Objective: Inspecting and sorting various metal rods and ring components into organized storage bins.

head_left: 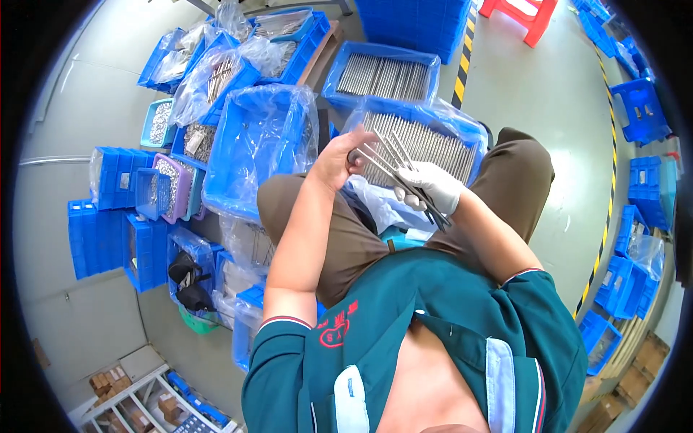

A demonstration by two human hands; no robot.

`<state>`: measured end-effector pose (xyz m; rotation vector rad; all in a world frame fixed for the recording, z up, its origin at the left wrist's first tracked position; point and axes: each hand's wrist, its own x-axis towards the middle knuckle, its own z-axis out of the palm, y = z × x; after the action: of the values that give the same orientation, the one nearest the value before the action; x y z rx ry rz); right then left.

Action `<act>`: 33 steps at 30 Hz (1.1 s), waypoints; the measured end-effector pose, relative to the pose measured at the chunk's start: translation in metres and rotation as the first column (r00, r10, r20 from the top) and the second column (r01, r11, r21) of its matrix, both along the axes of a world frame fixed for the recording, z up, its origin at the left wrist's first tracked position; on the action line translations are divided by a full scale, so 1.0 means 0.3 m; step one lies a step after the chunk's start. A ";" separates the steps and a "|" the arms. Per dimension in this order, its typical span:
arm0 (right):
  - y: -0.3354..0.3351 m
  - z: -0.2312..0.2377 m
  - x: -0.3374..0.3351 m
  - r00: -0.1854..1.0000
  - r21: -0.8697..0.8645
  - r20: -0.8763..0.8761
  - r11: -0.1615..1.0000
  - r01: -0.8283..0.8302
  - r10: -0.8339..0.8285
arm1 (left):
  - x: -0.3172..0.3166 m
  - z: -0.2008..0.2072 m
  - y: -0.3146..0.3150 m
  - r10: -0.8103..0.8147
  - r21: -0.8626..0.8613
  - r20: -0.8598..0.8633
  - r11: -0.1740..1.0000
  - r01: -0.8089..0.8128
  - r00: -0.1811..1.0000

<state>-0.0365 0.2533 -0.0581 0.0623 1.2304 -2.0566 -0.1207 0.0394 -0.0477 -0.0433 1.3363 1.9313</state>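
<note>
My right hand (pixel 437 186), in a white glove, is closed round several long, slim metal strips (pixel 393 153). The strips fan out upward past the fingers, and their dark lower ends stick out below the palm. My left hand (pixel 336 160) is bare, with its fingers curled at the end of one slim metal strip that slants across to the right hand. Just beyond both hands stands a blue crate (pixel 473 137) lined with clear plastic. Upright metal strips (pixel 426 144) are packed in rows inside it. What kind of part they are, I cannot tell.
Behind it is another lined blue crate (pixel 328 85) of similar strips. To the left sits a big blue bin (pixel 253 151) with a plastic liner, beside stacked crates and small baskets (pixel 173 184) of metal parts. A red stool (pixel 538 25) stands far right of centre.
</note>
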 end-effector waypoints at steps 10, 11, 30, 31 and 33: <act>0.014 -0.012 0.030 0.989 -0.114 0.067 0.986 -0.121 0.129 | 0.029 0.027 0.012 0.099 -0.221 -0.295 0.961 -0.168 0.951; 0.017 -0.002 0.032 0.985 -0.127 0.058 0.980 -0.153 0.161 | 0.009 0.059 -0.015 0.178 -0.120 -0.286 0.968 -0.219 0.942; -0.011 0.014 0.078 0.918 -0.518 0.035 0.793 -0.322 0.395 | 0.143 0.137 0.048 -0.175 0.110 -0.234 0.973 0.205 0.956; -0.016 0.002 0.078 0.920 -0.581 0.032 0.756 -0.301 0.390 | 0.154 0.131 0.061 -0.148 0.073 -0.245 0.983 0.171 0.958; -0.021 0.015 0.076 0.928 -0.534 0.053 0.795 -0.287 0.370 | 0.157 0.131 0.072 -0.111 0.063 -0.299 0.989 0.136 0.948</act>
<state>-0.0136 0.2469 -0.0537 -0.2300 0.5092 -1.9560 -0.0737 0.0609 -0.0084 0.3753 1.4102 1.9368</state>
